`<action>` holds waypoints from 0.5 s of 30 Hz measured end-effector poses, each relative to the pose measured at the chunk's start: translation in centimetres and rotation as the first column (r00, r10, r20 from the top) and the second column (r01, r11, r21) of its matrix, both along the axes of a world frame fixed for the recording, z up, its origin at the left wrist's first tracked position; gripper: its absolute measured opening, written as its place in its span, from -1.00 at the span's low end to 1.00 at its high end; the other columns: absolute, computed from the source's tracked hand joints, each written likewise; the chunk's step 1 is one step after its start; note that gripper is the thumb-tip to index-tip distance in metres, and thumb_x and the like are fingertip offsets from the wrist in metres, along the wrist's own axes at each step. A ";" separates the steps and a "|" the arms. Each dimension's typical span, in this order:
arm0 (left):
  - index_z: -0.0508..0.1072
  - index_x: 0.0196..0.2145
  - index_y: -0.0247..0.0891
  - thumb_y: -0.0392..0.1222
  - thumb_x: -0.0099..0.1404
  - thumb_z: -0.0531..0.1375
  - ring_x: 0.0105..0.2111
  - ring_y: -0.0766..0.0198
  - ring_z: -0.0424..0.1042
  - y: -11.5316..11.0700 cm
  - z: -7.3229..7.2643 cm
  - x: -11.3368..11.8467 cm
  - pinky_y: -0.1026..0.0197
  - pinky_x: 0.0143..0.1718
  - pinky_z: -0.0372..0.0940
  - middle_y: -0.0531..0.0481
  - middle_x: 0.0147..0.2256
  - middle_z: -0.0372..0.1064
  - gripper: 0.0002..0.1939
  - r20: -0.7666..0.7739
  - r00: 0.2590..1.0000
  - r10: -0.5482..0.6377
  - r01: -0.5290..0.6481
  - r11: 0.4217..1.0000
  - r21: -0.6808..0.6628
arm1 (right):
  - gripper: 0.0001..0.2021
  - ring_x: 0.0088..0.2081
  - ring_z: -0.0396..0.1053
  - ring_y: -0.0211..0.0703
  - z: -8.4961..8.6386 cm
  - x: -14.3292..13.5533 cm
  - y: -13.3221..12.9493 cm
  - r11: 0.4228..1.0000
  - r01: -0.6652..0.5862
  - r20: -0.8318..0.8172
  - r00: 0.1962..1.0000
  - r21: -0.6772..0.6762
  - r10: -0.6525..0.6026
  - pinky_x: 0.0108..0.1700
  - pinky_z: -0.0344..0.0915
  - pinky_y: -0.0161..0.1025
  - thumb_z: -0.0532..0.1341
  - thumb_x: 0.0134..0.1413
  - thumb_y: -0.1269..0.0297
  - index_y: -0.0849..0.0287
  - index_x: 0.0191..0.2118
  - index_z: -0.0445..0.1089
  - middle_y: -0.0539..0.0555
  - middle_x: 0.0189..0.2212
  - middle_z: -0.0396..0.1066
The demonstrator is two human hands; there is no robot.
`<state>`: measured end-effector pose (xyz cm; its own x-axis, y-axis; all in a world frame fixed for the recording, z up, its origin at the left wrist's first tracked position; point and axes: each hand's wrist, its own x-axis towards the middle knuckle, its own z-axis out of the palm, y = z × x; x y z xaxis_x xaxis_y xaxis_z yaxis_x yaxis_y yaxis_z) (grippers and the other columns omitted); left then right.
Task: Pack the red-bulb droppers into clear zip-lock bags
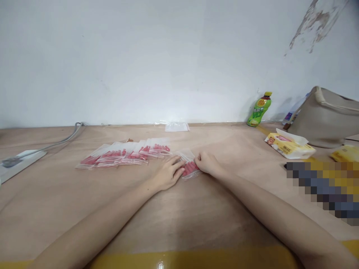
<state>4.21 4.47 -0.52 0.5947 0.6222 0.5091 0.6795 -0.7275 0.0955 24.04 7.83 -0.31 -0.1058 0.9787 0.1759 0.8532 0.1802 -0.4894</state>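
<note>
Between my hands, a clear plastic bag (pixel 190 169) with red pieces in it lies on the brown table surface (pixel 174 216). My left hand (pixel 169 173) rests at the bag's left edge with its fingers apart. At the bag's right edge is my right hand (pixel 206 163), its fingers curled closed against the plastic. To the left, a fanned row of similar bags (pixel 112 155) with red pieces overlaps on the table.
A flat clear bag (pixel 176 127) lies by the wall. Rightward stand a green bottle (pixel 259 110), a yellow tissue pack (pixel 290 145) and a grey-beige bag (pixel 325 119). A grey cable (pixel 63 141) runs across a white board (pixel 24 160) at left. Yellow tape edges the table front.
</note>
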 end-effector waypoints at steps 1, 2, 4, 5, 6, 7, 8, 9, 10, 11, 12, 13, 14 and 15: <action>0.40 -0.07 -0.28 -0.20 0.30 0.02 0.04 0.02 0.21 0.5 0.1 -0.1 -0.10 0.08 0.09 -0.19 -0.01 0.28 -0.70 0.042 0.999 0.024 -0.026 0.999 0.046 | -0.78 -0.54 0.25 -0.22 -0.2 -0.1 0.3 1.000 0.017 -0.025 1.000 0.013 -0.017 -0.50 0.01 -0.31 0.07 -0.04 0.31 0.19 -0.64 0.20 0.11 -0.62 0.33; 0.42 -0.10 -0.29 -0.23 0.29 0.03 0.04 0.00 0.21 0.9 0.2 -0.3 -0.14 0.08 0.07 -0.20 -0.03 0.30 -0.72 0.095 0.994 0.046 -0.054 0.995 0.085 | -0.79 -0.53 0.25 -0.23 -0.5 -0.1 0.6 0.999 0.033 -0.057 0.998 0.026 -0.031 -0.49 0.03 -0.32 0.06 -0.01 0.28 0.19 -0.60 0.22 0.09 -0.60 0.33; 0.43 -0.12 -0.31 -0.25 0.30 0.01 0.00 0.03 0.25 1.3 0.3 -0.6 -0.12 0.06 0.12 -0.21 -0.07 0.33 -0.73 0.171 0.983 0.061 -0.081 0.990 0.113 | -0.78 -0.53 0.25 -0.26 -1.1 0.2 0.9 0.998 0.033 -0.166 0.986 0.048 -0.025 -0.49 0.07 -0.34 0.04 0.05 0.20 0.20 -0.49 0.26 0.06 -0.58 0.33; 0.42 -0.12 -0.30 -0.22 0.30 0.02 -0.02 0.08 0.28 1.3 0.3 -0.7 -0.06 0.04 0.16 -0.19 -0.09 0.34 -0.73 0.184 0.982 0.048 -0.070 0.991 0.112 | -0.77 -0.54 0.24 -0.28 -1.4 0.5 0.9 0.998 0.011 -0.246 0.969 0.059 0.004 -0.50 0.08 -0.35 0.04 0.05 0.15 0.20 -0.45 0.27 0.03 -0.57 0.32; 0.41 -0.10 -0.29 -0.18 0.30 0.05 -0.03 0.11 0.29 1.0 0.3 -0.8 0.00 0.03 0.20 -0.17 -0.08 0.34 -0.73 0.172 0.985 0.015 -0.033 0.994 0.102 | -0.75 -0.55 0.22 -0.30 -1.6 0.9 0.8 0.997 -0.034 -0.326 0.944 0.067 0.055 -0.51 0.09 -0.36 0.07 0.03 0.11 0.21 -0.41 0.28 0.01 -0.57 0.31; 0.40 -0.07 -0.28 -0.13 0.27 0.09 -0.03 0.14 0.30 0.7 0.2 -0.9 0.07 0.02 0.23 -0.14 -0.06 0.33 -0.70 0.151 0.988 -0.035 0.023 0.996 0.082 | -0.72 -0.56 0.19 -0.31 -1.7 1.3 0.5 0.992 -0.100 -0.391 0.912 0.075 0.121 -0.53 0.09 -0.37 0.11 0.00 0.06 0.21 -0.37 0.29 -0.01 -0.58 0.29; 0.38 -0.04 -0.26 -0.09 0.24 0.13 -0.03 0.16 0.31 0.3 0.0 -1.1 0.12 0.01 0.25 -0.12 -0.04 0.32 -0.65 0.126 0.988 -0.091 0.085 0.995 0.051 | -0.69 -0.57 0.16 -0.32 -1.8 1.8 0.2 0.981 -0.177 -0.425 0.884 0.085 0.196 -0.54 0.09 -0.37 0.15 -0.05 0.03 0.21 -0.34 0.30 -0.04 -0.59 0.25; 0.37 -0.02 -0.24 -0.07 0.22 0.16 -0.03 0.17 0.32 -0.1 -0.1 -1.2 0.15 0.00 0.26 -0.11 -0.01 0.31 -0.62 0.107 0.985 -0.138 0.137 0.990 0.014 | -0.65 -0.58 0.13 -0.33 -1.8 2.2 -0.2 0.962 -0.254 -0.419 0.866 0.099 0.272 -0.54 0.08 -0.37 0.20 -0.11 0.01 0.21 -0.31 0.31 -0.06 -0.60 0.22; 0.37 -0.01 -0.22 -0.08 0.22 0.16 -0.04 0.18 0.33 -0.4 -0.3 -1.2 0.16 -0.02 0.28 -0.10 0.00 0.30 -0.62 0.101 0.981 -0.167 0.170 0.985 -0.022 | -0.62 -0.57 0.11 -0.33 -1.7 2.6 -0.6 0.939 -0.320 -0.385 0.857 0.124 0.342 -0.54 0.09 -0.37 0.25 -0.17 0.00 0.20 -0.29 0.32 -0.08 -0.60 0.18; 0.38 -0.02 -0.20 -0.11 0.24 0.15 -0.06 0.19 0.35 -0.5 -0.5 -1.3 0.17 -0.04 0.30 -0.10 -0.01 0.31 -0.65 0.105 0.979 -0.175 0.181 0.982 -0.049 | -0.60 -0.55 0.11 -0.33 -1.6 2.9 -1.0 0.915 -0.372 -0.333 0.852 0.156 0.404 -0.52 0.10 -0.36 0.29 -0.22 0.01 0.19 -0.27 0.33 -0.08 -0.58 0.16; 0.40 -0.04 -0.20 -0.15 0.26 0.13 -0.08 0.19 0.38 -0.5 -0.6 -1.4 0.17 -0.07 0.32 -0.09 -0.03 0.34 -0.69 0.118 0.979 -0.164 0.172 0.983 -0.062 | -0.59 -0.53 0.12 -0.33 -1.5 3.1 -1.3 0.891 -0.410 -0.273 0.850 0.193 0.450 -0.50 0.12 -0.36 0.31 -0.24 0.04 0.17 -0.25 0.35 -0.07 -0.55 0.16; 0.43 -0.07 -0.21 -0.19 0.28 0.10 -0.11 0.20 0.40 -0.5 -0.7 -1.5 0.17 -0.09 0.33 -0.10 -0.06 0.36 -0.73 0.136 0.981 -0.140 0.149 0.987 -0.060 | -0.60 -0.51 0.14 -0.32 -1.4 3.3 -1.6 0.870 -0.435 -0.220 0.848 0.232 0.482 -0.47 0.14 -0.35 0.32 -0.23 0.07 0.17 -0.24 0.35 -0.05 -0.52 0.17; 0.45 -0.10 -0.22 -0.21 0.29 0.08 -0.12 0.19 0.41 -0.4 -0.7 -1.6 0.15 -0.10 0.34 -0.10 -0.08 0.38 -0.74 0.150 0.981 -0.119 0.128 0.990 -0.053 | -0.63 -0.49 0.15 -0.33 -1.4 3.3 -1.8 0.853 -0.448 -0.181 0.846 0.269 0.501 -0.45 0.17 -0.34 0.31 -0.20 0.10 0.16 -0.23 0.36 -0.03 -0.47 0.18; 0.45 -0.11 -0.23 -0.22 0.30 0.07 -0.13 0.18 0.41 -0.2 -0.8 -1.6 0.13 -0.10 0.34 -0.12 -0.09 0.39 -0.75 0.161 0.982 -0.103 0.111 0.993 -0.044 | -0.67 -0.49 0.16 -0.33 -1.5 3.3 -1.9 0.840 -0.451 -0.159 0.845 0.301 0.511 -0.44 0.18 -0.34 0.29 -0.15 0.14 0.16 -0.22 0.36 -0.02 -0.44 0.19</action>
<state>2.58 4.24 -1.28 0.5737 0.5877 0.5706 0.5715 -0.7862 0.2351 27.33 5.96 -1.82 -0.4803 0.7363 0.4766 0.4991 0.6763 -0.5418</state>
